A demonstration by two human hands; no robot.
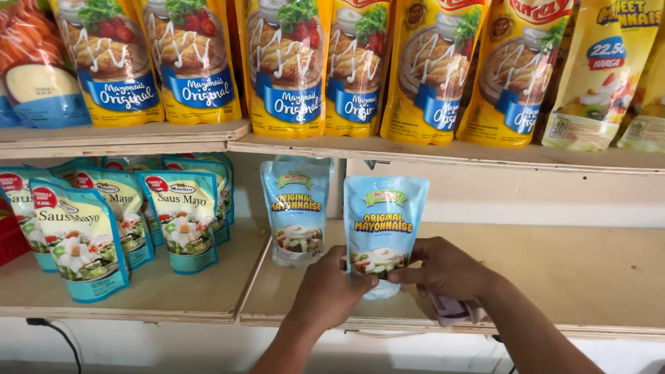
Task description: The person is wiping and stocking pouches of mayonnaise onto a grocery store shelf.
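Observation:
A light-blue stand-up sauce pouch [384, 215] stands upright on the lower wooden shelf [554, 270]. My left hand [329, 291] grips its lower left corner, and my right hand [443, 266] pinches its lower right side. A pinkish cloth [450, 310] is tucked under my right hand's palm. A second matching light-blue pouch [296, 211] stands just to the left and slightly behind, apart from my hands.
Several teal pouches [125, 221] stand in rows on the lower shelf's left part. Yellow pouches [291, 66] line the upper shelf [443, 152]. A red crate edge [8, 239] shows at far left. A black cable [66, 339] hangs below.

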